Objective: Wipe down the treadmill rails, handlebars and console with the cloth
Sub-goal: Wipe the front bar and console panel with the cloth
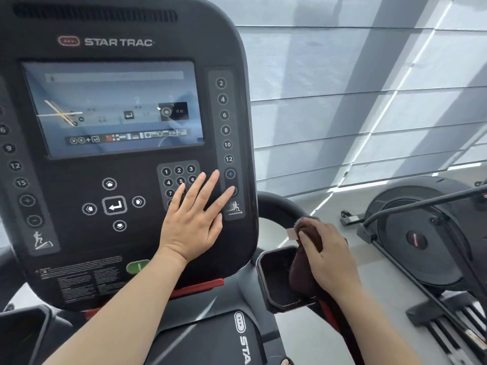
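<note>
The black treadmill console [126, 48] fills the left and centre of the head view, its screen lit. My left hand [195, 219] lies flat on the console's lower right, fingers spread over the number keypad, holding nothing. My right hand [326, 256] presses a dark brown cloth [305, 275] around the right handlebar [279, 204], which curves out from behind the console. A small pale tag sticks out of the cloth at the top. The handlebar under the cloth is hidden.
A black cup-holder tray [271, 283] sits just left of my right hand. A red strip runs under the console. Another exercise machine [421, 233] stands to the right on the grey floor. Window blinds [369, 88] cover the wall behind.
</note>
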`<state>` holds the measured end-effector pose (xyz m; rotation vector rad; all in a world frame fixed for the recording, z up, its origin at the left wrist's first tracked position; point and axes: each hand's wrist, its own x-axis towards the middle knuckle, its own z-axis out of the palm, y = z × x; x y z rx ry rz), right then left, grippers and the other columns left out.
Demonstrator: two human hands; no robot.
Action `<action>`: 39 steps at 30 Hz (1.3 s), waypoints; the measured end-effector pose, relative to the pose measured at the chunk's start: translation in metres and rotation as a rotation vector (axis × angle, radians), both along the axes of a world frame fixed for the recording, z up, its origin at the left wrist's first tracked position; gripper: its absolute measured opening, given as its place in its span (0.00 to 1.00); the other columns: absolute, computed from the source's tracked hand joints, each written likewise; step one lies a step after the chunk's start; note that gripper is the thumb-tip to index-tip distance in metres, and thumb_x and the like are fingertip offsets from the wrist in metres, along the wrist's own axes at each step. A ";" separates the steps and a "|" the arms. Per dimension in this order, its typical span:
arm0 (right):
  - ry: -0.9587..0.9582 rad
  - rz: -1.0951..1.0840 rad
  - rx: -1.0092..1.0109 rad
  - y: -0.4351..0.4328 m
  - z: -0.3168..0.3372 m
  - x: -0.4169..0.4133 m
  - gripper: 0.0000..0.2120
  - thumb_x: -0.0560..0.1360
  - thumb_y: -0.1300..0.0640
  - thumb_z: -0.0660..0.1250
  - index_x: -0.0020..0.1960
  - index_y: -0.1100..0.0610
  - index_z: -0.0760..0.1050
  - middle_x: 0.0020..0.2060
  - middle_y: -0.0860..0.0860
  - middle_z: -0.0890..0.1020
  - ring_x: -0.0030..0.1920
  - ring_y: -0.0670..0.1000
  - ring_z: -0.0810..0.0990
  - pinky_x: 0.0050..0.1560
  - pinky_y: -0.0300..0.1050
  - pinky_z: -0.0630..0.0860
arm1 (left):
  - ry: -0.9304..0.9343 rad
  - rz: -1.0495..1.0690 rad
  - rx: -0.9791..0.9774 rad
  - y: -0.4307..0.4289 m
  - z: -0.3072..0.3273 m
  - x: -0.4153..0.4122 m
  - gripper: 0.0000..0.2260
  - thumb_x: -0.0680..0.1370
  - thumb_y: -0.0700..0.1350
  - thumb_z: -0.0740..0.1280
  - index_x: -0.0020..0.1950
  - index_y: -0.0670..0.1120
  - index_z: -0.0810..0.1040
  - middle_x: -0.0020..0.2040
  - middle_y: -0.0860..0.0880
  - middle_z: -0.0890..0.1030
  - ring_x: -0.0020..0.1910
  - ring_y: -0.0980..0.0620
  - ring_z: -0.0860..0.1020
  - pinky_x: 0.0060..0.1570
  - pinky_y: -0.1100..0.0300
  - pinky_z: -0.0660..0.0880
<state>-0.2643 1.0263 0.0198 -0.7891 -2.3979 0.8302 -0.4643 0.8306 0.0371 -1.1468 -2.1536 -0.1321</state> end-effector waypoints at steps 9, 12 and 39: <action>-0.249 0.068 -0.016 -0.016 -0.051 0.009 0.17 0.77 0.49 0.62 0.65 0.43 0.69 0.62 0.45 0.74 0.59 0.52 0.73 0.60 0.50 0.70 | -0.008 -0.011 0.012 -0.001 0.001 0.001 0.25 0.76 0.50 0.56 0.74 0.57 0.59 0.76 0.48 0.56 0.74 0.48 0.57 0.71 0.48 0.53; -0.239 0.023 0.049 -0.021 -0.057 0.013 0.16 0.76 0.50 0.63 0.63 0.44 0.71 0.60 0.45 0.76 0.58 0.52 0.74 0.56 0.51 0.73 | 0.005 -0.008 0.014 -0.001 0.000 -0.001 0.25 0.77 0.50 0.56 0.74 0.57 0.60 0.76 0.48 0.56 0.74 0.48 0.57 0.71 0.48 0.53; -0.256 -0.085 -0.031 -0.035 -0.050 0.028 0.30 0.63 0.29 0.62 0.60 0.41 0.74 0.62 0.44 0.74 0.62 0.51 0.71 0.62 0.51 0.70 | 0.038 -0.006 0.038 0.000 -0.002 0.000 0.25 0.77 0.50 0.55 0.74 0.57 0.59 0.76 0.48 0.56 0.74 0.48 0.58 0.70 0.48 0.54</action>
